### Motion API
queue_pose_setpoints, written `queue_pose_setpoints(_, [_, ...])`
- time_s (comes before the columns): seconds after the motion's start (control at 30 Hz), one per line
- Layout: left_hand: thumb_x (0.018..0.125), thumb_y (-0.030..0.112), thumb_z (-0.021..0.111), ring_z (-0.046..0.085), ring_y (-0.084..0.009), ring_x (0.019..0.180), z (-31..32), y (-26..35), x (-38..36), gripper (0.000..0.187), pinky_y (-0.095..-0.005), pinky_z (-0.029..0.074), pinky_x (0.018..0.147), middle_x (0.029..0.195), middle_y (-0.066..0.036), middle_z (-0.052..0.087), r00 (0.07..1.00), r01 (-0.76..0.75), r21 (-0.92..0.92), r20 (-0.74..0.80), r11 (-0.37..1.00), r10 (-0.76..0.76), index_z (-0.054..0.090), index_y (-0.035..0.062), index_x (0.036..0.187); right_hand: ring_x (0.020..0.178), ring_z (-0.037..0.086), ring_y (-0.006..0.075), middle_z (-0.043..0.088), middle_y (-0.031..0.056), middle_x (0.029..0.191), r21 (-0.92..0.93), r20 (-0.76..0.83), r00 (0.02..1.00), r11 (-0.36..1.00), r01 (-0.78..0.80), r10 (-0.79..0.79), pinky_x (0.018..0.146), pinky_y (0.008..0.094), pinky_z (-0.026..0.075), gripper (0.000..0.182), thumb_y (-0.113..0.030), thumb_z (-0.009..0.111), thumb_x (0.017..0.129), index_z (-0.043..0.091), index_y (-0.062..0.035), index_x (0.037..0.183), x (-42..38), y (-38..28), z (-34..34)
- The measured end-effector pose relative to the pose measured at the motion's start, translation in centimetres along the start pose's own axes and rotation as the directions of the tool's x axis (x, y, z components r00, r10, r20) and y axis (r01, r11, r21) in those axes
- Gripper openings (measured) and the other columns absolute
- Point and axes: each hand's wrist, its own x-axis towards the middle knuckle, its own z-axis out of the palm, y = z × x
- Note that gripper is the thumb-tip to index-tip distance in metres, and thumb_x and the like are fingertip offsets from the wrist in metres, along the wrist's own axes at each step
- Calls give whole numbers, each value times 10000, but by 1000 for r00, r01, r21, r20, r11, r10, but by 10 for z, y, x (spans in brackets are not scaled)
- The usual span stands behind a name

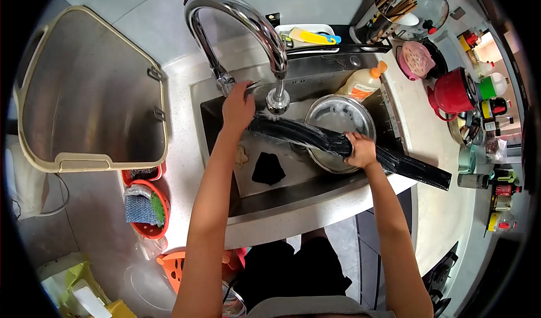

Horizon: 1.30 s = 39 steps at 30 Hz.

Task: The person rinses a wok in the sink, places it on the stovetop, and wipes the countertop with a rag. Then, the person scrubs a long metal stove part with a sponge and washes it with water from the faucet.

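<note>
A long black glossy object [293,136], wet and ribbed along its length, lies slanting across the sink; its flat far end reaches past the right rim over the counter. My right hand [361,150] is wrapped around it right of its middle. At the tap's base, my left hand [238,108] has its fingers around the lever of the chrome faucet [225,82]. The spout head [277,100] hangs just over the black object. Beneath it is a metal bowl [367,119] with suds. A black cloth [268,168] and a small beige piece [240,156] rest on the sink bottom.
An orange-capped soap bottle [359,84] stands in the sink's back right corner. Left of the sink is a large cream-rimmed bin [93,92], with a red basket [147,205] of scrubbers nearby. A chopstick holder [378,27] and red pot [455,91] stand on the right.
</note>
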Motion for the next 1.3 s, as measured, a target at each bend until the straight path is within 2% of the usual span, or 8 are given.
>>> queue_pose_setpoints(0.17, [751,-50,427,574,-277,917,21,-8,-61,392,-326,452,803,1089,-168,556,912,-254,-93,-354,963,207,519,11,1127,931,559,275,561,57,986,-3,29,999,1000,-26,26,790,395,454,783,-298,773,454,491,-189,1177,0,-2,0])
queue_pose_setpoints(0.47, [855,137,464,389,-397,1186,132,-66,-122,436,-481,274,1008,1245,-246,450,971,-197,241,180,950,156,413,-8,1264,924,549,281,556,61,954,17,-23,1000,1000,18,-18,786,390,447,779,-270,771,430,505,-166,1154,0,-4,-3])
queue_pose_setpoints(0.57, [852,161,479,388,-394,1193,115,-117,-96,462,-477,291,996,1259,-255,434,975,-139,369,-108,919,192,390,-12,1272,917,549,287,556,64,941,40,-22,1000,999,0,1,788,391,445,757,-254,760,429,516,-164,1140,2,-7,-6])
queue_pose_setpoints(0.73, [811,159,532,365,-353,1227,74,-159,-47,512,-440,288,1006,1325,-234,379,905,423,189,-42,886,-423,391,-38,1262,908,553,286,559,63,948,36,-26,1000,999,2,-1,778,393,446,745,-246,753,432,519,-166,1135,2,-5,-5])
queue_pose_setpoints(0.83, [804,192,543,351,-301,1250,72,-122,-47,529,-420,266,1025,1340,-227,362,910,402,321,-31,858,-414,398,-47,1253,913,552,286,558,63,962,44,-13,1000,999,-4,4,782,394,443,751,-243,757,434,516,-168,1141,1,-7,-7])
queue_pose_setpoints(0.9, [797,230,554,338,-295,1262,114,-129,-74,542,-430,247,1036,1337,-241,360,974,139,627,-228,766,10,408,-44,1241,915,551,287,557,63,970,29,-10,1000,1000,-1,2,787,395,440,759,-240,761,433,512,-169,1147,3,-9,-8])
queue_pose_setpoints(1.13, [853,193,501,369,-330,1220,133,-45,-138,379,-431,326,989,1296,-166,417,877,-419,53,283,907,388,470,64,1208,930,543,290,555,72,984,-45,-5,999,998,-47,46,809,382,435,769,-206,767,423,499,-150,1141,-5,5,-12])
queue_pose_setpoints(1.3, [802,145,566,495,-317,1050,95,-82,-167,292,-421,458,819,1139,-172,492,876,-87,339,474,937,-90,533,57,1079,921,551,292,566,70,976,-51,-38,998,998,-42,40,797,386,444,782,-195,753,422,489,-160,1158,-13,18,-16])
